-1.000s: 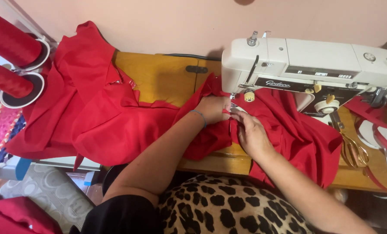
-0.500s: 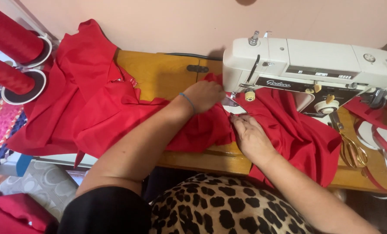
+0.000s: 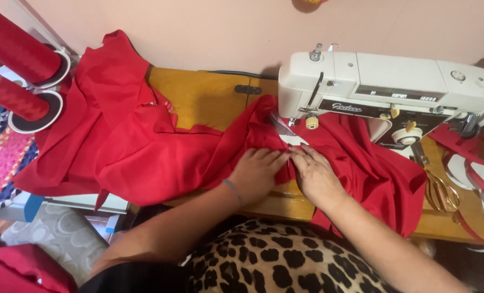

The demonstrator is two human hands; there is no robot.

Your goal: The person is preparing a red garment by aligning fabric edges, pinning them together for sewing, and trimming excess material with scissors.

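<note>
On red fabric [image 3: 160, 157], flat fingers [image 3: 272, 157] press.

We have a single head-worn view, looking steeply down and forward from close above our lap onto the wooden sewing table [image 3: 209, 100], facing the pale pink wall [image 3: 209, 32] behind it.

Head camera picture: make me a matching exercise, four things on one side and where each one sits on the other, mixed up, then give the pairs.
Things:
1. sewing machine
2. thread cones
3. scissors
4. left hand

Places:
A. far left edge, stacked by the wall
B. flat on the red fabric, beside the right hand
C. back right of the wooden table
D. on the table, below the machine's right end

Pairs: 1-C, 2-A, 3-D, 4-B
</note>
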